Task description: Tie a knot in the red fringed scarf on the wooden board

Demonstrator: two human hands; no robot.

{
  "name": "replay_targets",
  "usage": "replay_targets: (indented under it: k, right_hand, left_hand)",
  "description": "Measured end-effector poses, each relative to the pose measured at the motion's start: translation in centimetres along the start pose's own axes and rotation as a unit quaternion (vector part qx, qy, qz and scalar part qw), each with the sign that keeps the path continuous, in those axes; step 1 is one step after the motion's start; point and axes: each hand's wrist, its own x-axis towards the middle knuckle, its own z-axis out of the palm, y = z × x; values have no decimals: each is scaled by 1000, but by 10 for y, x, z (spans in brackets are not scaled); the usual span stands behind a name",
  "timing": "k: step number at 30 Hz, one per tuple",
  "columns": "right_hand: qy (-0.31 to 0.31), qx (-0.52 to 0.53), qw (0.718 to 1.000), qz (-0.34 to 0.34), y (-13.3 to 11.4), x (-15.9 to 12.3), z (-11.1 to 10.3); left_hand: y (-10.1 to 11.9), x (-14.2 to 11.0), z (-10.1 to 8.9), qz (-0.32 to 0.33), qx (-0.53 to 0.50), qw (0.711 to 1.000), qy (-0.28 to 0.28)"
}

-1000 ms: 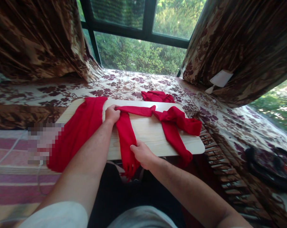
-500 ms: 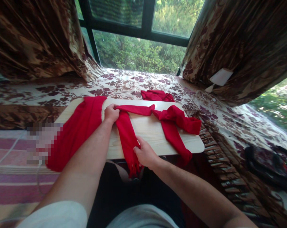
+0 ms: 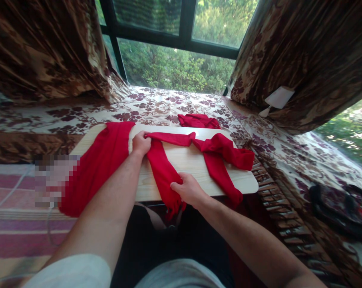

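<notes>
A long red scarf (image 3: pixel 162 170) with a fringed end lies over a pale wooden board (image 3: pixel 183 162). My left hand (image 3: pixel 141 143) is closed on a fold of it near the board's middle, and from there one length runs right in loose bends. The fringed end comes toward me and hangs past the near edge. Close to that fringe, my right hand (image 3: pixel 189 189) pinches the scarf's side between thumb and fingers. Left of my left hand, a wide folded red cloth (image 3: pixel 101 160) drapes off the board, partly covered by my forearm.
Another crumpled red cloth (image 3: pixel 199 121) sits behind the board on the floral cover (image 3: pixel 157 105). A small white lamp (image 3: pixel 279 97) stands at the right by the curtain (image 3: pixel 307 60). A dark bag-like item (image 3: pixel 337 210) lies far right. A striped cover (image 3: pixel 16 228) is at left.
My right hand has shifted slightly up and to the right, drawing the scarf's fringed end with it, so less hangs over the near edge. My left hand has stayed nearly still.
</notes>
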Motion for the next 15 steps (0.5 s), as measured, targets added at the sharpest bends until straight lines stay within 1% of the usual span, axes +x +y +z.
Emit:
replay_targets:
  k: [4, 7, 9, 11, 13, 15]
  right_hand:
    - [29, -80, 996, -38, 10, 3, -9]
    - [28, -177, 981, -79, 15, -1, -15]
    - [22, -247, 965, -90, 16, -6, -17]
    - [10, -315, 946, -79, 14, -10, -20]
    - [-8, -385, 920, -75, 8, -14, -23]
    - [-16, -454, 887, -80, -1, -17, -26]
  left_hand:
    - [2, -1, -1, -1, -4, 1000, -4]
    - [3, -1, -1, -4, -4, 1000, -4]
    - [3, -1, -1, -4, -1, 1000, -3]
    - [3, -1, 0, -2, 0, 1000, -4]
    - [2, -1, 0, 1, 1, 1000, -5]
    - [1, 0, 1, 3, 2, 1000, -6]
